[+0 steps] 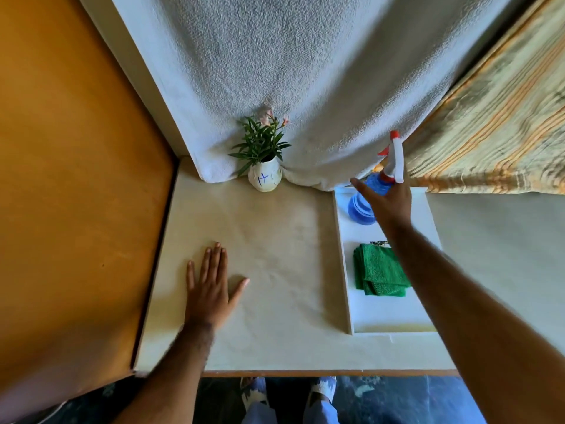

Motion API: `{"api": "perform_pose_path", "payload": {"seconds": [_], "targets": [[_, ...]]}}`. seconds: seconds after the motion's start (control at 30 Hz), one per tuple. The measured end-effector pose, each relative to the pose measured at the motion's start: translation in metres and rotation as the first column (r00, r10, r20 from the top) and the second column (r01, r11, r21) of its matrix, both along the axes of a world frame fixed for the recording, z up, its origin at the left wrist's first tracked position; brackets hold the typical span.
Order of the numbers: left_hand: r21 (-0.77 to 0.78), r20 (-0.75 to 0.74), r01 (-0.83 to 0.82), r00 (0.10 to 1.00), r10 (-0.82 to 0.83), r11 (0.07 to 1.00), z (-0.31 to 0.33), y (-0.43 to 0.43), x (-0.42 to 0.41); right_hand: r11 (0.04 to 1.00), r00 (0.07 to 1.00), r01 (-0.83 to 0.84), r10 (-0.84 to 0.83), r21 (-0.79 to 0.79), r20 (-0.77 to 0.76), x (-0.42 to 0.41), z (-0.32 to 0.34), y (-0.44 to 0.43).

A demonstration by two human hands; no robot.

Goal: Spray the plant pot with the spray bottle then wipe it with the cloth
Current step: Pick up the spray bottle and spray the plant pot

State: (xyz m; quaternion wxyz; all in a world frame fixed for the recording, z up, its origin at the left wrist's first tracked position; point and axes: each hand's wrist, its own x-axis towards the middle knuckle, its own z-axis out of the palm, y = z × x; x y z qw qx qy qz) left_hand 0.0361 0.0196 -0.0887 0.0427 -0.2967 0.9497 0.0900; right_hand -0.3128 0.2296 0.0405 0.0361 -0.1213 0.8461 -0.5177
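Observation:
A small white plant pot (pixel 264 178) with a blue mark stands at the back of the table, holding green leaves and pink flowers. A blue spray bottle (pixel 365 201) with a white and red trigger head stands in the far end of a white tray (pixel 345 270). My right hand (pixel 387 202) is stretched over the bottle, fingers spread, thumb pointing left; whether it touches the bottle is unclear. A folded green cloth (pixel 377 270) lies in the tray nearer me, partly hidden by my right forearm. My left hand (pixel 211 286) rests flat and open on the table.
A white towel (pixel 305 71) hangs behind the pot and touches the table. An orange panel (pixel 70 179) borders the table on the left. A striped fabric (pixel 495 123) hangs at the right. The table's front edge is near my feet.

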Motion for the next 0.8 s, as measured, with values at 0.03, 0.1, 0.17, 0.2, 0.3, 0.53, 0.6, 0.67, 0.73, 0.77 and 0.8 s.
{"api": "perform_pose_path", "payload": {"seconds": [0.03,0.1,0.17,0.2,0.3,0.53,0.6,0.67,0.73,0.77,0.8], "targets": [[-0.005,-0.007,0.0,1.0,0.0,1.0,-0.002,0.0,0.0,1.0,1.0,-0.002,0.002,-0.013,0.011,-0.009,-0.001,-0.004],[-0.023,-0.01,0.0,1.0,0.0,1.0,-0.005,0.0,0.001,0.999,0.999,0.017,-0.015,-0.051,0.03,-0.021,-0.005,-0.007],[-0.04,-0.011,-0.002,1.0,0.001,0.999,-0.008,-0.002,0.002,0.993,0.996,0.079,-0.075,-0.093,0.043,-0.026,-0.011,-0.011],[-0.046,-0.018,-0.002,1.0,0.001,0.999,-0.009,-0.001,0.002,0.986,0.994,0.104,-0.1,-0.13,0.042,-0.027,-0.014,-0.012],[-0.055,-0.033,-0.002,0.999,0.0,0.998,-0.009,0.0,0.003,0.965,0.988,0.146,-0.132,-0.218,0.075,-0.026,-0.011,-0.019],[-0.049,-0.029,-0.011,1.0,0.009,0.999,-0.007,0.0,0.004,0.937,0.992,0.005,0.039,-0.35,0.118,-0.003,0.039,-0.042],[-0.052,-0.039,-0.012,0.999,0.01,0.999,-0.006,-0.001,0.004,0.936,0.969,-0.139,0.195,-0.325,0.149,0.017,0.045,-0.059],[-0.059,-0.048,-0.015,0.999,0.012,0.998,-0.005,0.0,0.004,0.95,0.934,-0.275,0.3,-0.149,0.193,0.046,0.041,-0.078],[-0.066,-0.063,-0.016,0.998,0.012,0.998,-0.004,0.002,0.003,0.936,0.899,-0.351,0.328,0.03,0.288,0.073,0.028,-0.095],[-0.07,-0.071,-0.016,0.997,0.011,0.997,-0.004,0.002,0.003,0.921,0.879,-0.382,0.336,0.077,0.34,0.085,0.021,-0.103],[-0.075,-0.079,-0.017,0.997,0.011,0.997,-0.004,0.002,0.003,0.908,0.858,-0.405,0.336,0.107,0.389,0.094,0.014,-0.108]]}}
